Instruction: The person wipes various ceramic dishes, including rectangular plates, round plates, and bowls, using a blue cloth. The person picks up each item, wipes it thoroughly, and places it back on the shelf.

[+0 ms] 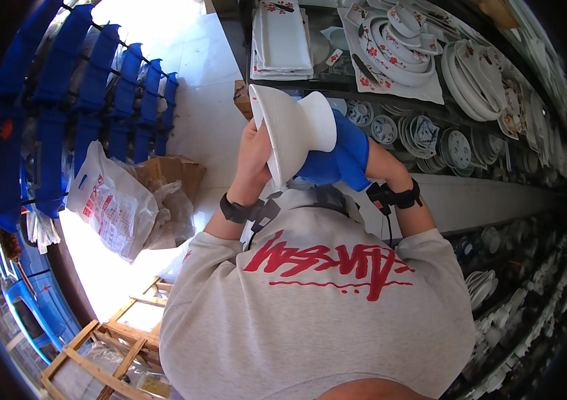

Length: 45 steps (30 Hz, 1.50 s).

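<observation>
A white footed bowl (pixel 288 132) is held tipped on its side in front of my chest, its mouth facing left and its flared foot to the right. My left hand (pixel 256 155) grips the rim, with fingers reaching inside the bowl. Against the underside, beside the foot, is a blue cloth (pixel 336 155). It covers most of my right hand (pixel 376 159), so those fingers are hidden; only the wrist end shows. A small red mark is visible near the bowl's upper rim.
Glass shelving at right carries stacked rectangular plates (pixel 283 37), flower-patterned dishes (pixel 393 50) and patterned bowls (pixel 383 129). Left are blue bins (pixel 96 70), a white plastic bag (pixel 113 205) and a cardboard box (pixel 173 172). Wooden crates (pixel 108 360) stand lower left, near a blue chair (pixel 33 310).
</observation>
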Each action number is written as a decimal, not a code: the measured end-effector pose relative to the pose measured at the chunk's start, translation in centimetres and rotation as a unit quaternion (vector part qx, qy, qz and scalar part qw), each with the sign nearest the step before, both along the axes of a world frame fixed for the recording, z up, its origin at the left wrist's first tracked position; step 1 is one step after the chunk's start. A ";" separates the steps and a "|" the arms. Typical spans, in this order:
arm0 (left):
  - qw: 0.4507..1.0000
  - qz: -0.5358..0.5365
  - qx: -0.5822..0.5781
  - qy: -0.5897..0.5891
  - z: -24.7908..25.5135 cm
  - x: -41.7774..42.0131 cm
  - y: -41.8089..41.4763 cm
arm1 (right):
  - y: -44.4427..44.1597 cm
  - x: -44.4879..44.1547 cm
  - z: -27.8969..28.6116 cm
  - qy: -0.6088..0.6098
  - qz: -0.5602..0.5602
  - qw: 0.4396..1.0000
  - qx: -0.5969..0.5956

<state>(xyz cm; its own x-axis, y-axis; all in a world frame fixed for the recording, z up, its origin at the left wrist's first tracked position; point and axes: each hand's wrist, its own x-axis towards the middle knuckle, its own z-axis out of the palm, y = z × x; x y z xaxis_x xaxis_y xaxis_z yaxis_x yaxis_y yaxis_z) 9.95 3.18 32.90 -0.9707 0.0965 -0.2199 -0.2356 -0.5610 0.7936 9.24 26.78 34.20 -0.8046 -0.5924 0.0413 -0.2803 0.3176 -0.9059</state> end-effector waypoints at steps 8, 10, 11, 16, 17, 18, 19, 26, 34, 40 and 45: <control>0.997 0.075 -0.019 0.006 0.5 -0.4 0.4 | 1.2 -1.1 7.5 -0.043 -0.141 0.989 0.010; 0.995 0.086 -0.042 0.014 1.1 -0.7 0.7 | -0.1 0.4 8.7 -0.079 -0.091 0.992 -0.035; 0.993 0.090 -0.077 0.020 0.8 -0.8 0.7 | -1.1 1.0 9.2 -0.096 -0.064 0.992 -0.058; 0.975 0.102 -0.188 0.060 0.9 -0.8 1.1 | -4.8 1.7 7.8 -0.029 -0.101 0.992 0.064; 0.974 0.104 -0.190 0.067 0.9 -0.9 1.1 | -4.9 1.6 7.8 -0.047 -0.111 0.991 0.053; 0.973 0.099 -0.195 0.080 0.8 -1.0 0.8 | -5.0 1.6 7.7 -0.066 -0.122 0.989 0.042; 0.971 0.095 -0.200 0.092 0.5 -1.2 0.5 | -5.1 1.6 7.4 -0.085 -0.133 0.987 0.031; 0.988 0.057 -0.114 0.082 -0.9 -2.7 -2.8 | -2.8 -2.9 4.6 -0.271 -0.235 0.916 -0.179; 0.916 0.173 -0.361 -0.016 -11.1 -8.5 -5.9 | 0.5 -12.2 2.5 -0.163 -0.285 0.918 -0.223; 0.899 0.164 -0.404 -0.026 -17.9 -13.4 -6.1 | -0.6 -19.8 -1.2 -0.159 -0.306 0.910 -0.229; 0.895 0.157 -0.417 0.000 -18.1 -14.7 -5.5 | -1.2 -23.7 -3.9 -0.181 -0.310 0.907 -0.222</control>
<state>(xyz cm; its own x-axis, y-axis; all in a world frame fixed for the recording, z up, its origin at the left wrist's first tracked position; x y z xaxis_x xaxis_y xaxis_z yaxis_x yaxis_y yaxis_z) -4.72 -2.30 14.76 -0.9212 -0.3786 -0.0894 -0.1714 0.1888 0.9669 -14.43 25.62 30.29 -0.9858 -0.0118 -0.1673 0.1676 -0.1059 -0.9802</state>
